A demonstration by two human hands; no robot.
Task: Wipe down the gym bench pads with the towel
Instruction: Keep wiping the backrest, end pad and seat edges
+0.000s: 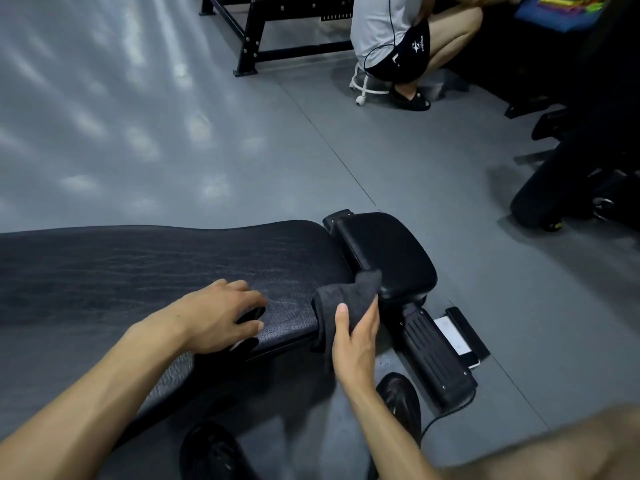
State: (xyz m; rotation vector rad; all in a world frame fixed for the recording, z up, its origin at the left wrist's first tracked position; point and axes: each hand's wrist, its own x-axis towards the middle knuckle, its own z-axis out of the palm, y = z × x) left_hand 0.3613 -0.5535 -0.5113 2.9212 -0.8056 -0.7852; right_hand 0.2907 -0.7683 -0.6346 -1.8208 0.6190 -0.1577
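Your right hand (356,336) grips the dark folded cloth towel (341,301) at the long black textured pad's (156,268) right end; left hand (221,315) rests open, bracing. Sweep overlapping strokes leftward.

long pad (138,268) bare leftward, seat pad (388,251) rightward

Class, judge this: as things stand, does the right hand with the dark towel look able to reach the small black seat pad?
Probably yes. The right hand grips the dark towel, whose tip already touches the small black seat pad; nothing lies between.
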